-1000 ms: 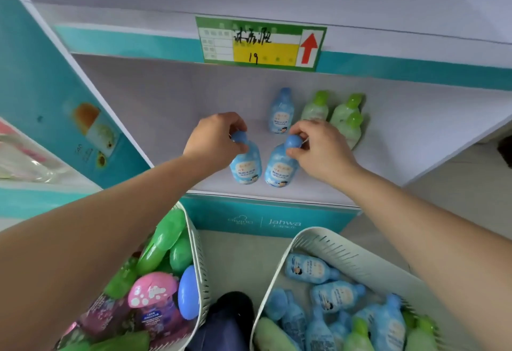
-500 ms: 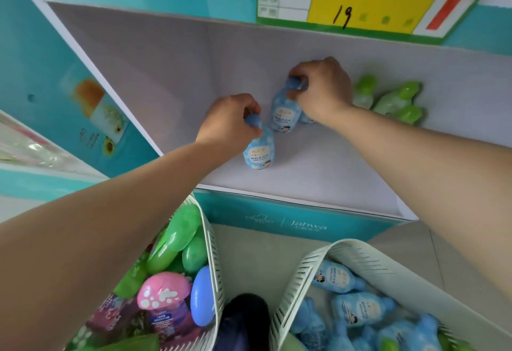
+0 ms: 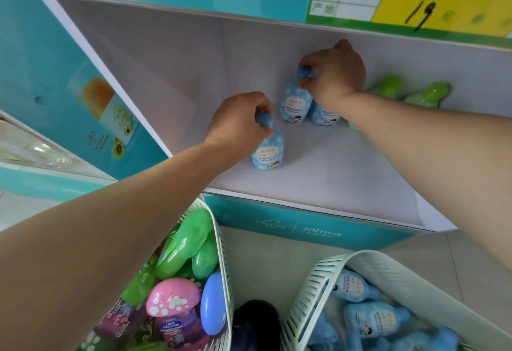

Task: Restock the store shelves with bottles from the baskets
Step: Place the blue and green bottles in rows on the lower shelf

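Shelf (image 3: pixel 332 179), frame centre, carries three blue bottles (image 3: pixel 322 115) and two green bottles (image 3: pixel 428 95). Fingers of your left hand (image 3: pixel 235 120) pinch the front blue cap; those of your right hand (image 3: pixel 335 73) pinch a rear one.

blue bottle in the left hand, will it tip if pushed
It may tip: the blue bottle stands upright and the left hand grips it high, at the cap. Looks like rigid plastic, so it should slide on the smooth shelf. Laid down, its rounded body would probably roll.
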`<state>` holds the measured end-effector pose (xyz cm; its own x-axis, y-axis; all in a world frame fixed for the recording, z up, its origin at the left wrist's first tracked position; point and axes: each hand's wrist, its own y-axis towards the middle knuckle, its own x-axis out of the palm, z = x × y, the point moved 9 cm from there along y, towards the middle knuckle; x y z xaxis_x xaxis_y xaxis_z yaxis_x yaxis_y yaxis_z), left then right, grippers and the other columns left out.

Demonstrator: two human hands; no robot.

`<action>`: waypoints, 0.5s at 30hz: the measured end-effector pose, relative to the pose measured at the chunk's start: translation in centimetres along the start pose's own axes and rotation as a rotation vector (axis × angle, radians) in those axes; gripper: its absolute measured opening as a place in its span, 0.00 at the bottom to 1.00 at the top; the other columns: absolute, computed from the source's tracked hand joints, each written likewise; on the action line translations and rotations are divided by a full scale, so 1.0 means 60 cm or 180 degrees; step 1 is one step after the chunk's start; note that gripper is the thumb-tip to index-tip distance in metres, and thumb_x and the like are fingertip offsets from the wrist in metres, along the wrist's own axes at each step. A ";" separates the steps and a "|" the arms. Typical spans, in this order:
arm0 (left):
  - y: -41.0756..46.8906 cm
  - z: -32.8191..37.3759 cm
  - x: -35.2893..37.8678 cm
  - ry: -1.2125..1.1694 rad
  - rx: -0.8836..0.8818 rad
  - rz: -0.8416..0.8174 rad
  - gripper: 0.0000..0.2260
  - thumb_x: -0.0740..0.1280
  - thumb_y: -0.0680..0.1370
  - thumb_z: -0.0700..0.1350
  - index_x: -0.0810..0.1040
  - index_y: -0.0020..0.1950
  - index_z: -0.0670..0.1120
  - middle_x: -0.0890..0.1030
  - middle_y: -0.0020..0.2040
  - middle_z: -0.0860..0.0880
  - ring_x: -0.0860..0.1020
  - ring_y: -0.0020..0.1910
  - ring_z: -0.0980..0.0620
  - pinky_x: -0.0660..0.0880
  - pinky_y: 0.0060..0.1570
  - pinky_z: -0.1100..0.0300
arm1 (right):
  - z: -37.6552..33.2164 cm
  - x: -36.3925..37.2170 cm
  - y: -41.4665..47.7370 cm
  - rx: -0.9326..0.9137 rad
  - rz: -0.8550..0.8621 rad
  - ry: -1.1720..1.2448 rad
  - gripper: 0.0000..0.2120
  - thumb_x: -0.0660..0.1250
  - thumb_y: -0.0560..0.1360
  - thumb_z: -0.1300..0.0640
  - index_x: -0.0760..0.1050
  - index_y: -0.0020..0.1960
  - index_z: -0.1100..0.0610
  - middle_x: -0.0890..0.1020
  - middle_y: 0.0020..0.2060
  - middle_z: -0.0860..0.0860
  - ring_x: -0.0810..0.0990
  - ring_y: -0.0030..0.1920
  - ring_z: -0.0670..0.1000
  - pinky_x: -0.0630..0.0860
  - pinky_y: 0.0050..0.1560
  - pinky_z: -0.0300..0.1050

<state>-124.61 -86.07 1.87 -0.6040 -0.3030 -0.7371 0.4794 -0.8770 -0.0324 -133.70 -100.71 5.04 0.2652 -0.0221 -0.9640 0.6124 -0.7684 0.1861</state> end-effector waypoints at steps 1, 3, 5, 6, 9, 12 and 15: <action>0.001 -0.001 -0.001 -0.0010 0.0001 0.0006 0.11 0.72 0.69 0.39 0.80 0.50 0.48 0.82 0.48 0.50 0.79 0.47 0.48 0.77 0.50 0.56 | -0.001 -0.001 0.001 0.0011 0.0009 -0.0003 0.13 0.67 0.74 0.52 0.79 0.58 0.50 0.81 0.55 0.54 0.72 0.61 0.58 0.69 0.53 0.47; 0.001 -0.003 -0.002 -0.0013 0.0007 0.0005 0.11 0.73 0.70 0.39 0.80 0.51 0.48 0.82 0.49 0.50 0.79 0.47 0.49 0.77 0.50 0.56 | -0.003 -0.001 0.001 0.0012 0.0001 -0.0024 0.13 0.67 0.74 0.52 0.79 0.58 0.51 0.81 0.55 0.54 0.72 0.61 0.58 0.69 0.53 0.46; 0.001 -0.002 -0.003 -0.0001 0.0037 0.0002 0.11 0.73 0.70 0.39 0.79 0.51 0.48 0.82 0.49 0.50 0.79 0.47 0.49 0.77 0.49 0.56 | -0.005 -0.001 0.001 -0.0006 -0.0003 -0.0056 0.13 0.67 0.75 0.52 0.79 0.59 0.52 0.80 0.56 0.54 0.72 0.61 0.58 0.69 0.54 0.47; 0.000 -0.002 -0.003 -0.0004 0.0048 0.0007 0.11 0.73 0.70 0.39 0.79 0.51 0.48 0.82 0.49 0.50 0.79 0.47 0.49 0.77 0.50 0.56 | -0.004 -0.002 0.001 0.0009 -0.0003 -0.0040 0.14 0.67 0.75 0.52 0.79 0.59 0.52 0.80 0.56 0.55 0.72 0.62 0.58 0.69 0.54 0.47; 0.001 -0.003 -0.002 -0.0039 0.0038 0.0015 0.11 0.72 0.70 0.39 0.79 0.51 0.48 0.82 0.49 0.50 0.79 0.47 0.48 0.77 0.50 0.55 | -0.001 0.002 0.003 0.0031 -0.0016 -0.0037 0.14 0.66 0.75 0.53 0.79 0.60 0.51 0.80 0.56 0.54 0.70 0.63 0.58 0.69 0.55 0.47; 0.003 -0.002 -0.002 -0.0030 0.0042 0.0031 0.11 0.72 0.70 0.39 0.79 0.51 0.48 0.82 0.49 0.50 0.79 0.48 0.48 0.77 0.51 0.55 | -0.003 0.012 0.007 0.0009 -0.0067 -0.0091 0.16 0.67 0.74 0.53 0.77 0.61 0.52 0.79 0.59 0.54 0.69 0.64 0.58 0.70 0.56 0.48; 0.008 -0.001 -0.002 -0.0013 0.0069 0.0078 0.12 0.72 0.70 0.38 0.80 0.51 0.49 0.82 0.49 0.50 0.79 0.48 0.48 0.77 0.51 0.55 | -0.001 0.014 -0.001 0.0054 -0.0020 0.0024 0.23 0.70 0.72 0.52 0.73 0.65 0.54 0.75 0.61 0.55 0.67 0.65 0.58 0.70 0.57 0.51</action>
<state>-124.27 -86.46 1.92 -0.5950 -0.3259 -0.7347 0.4801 -0.8772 0.0003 -133.48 -100.64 4.21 0.2670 -0.0126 -0.9636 0.6012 -0.7793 0.1768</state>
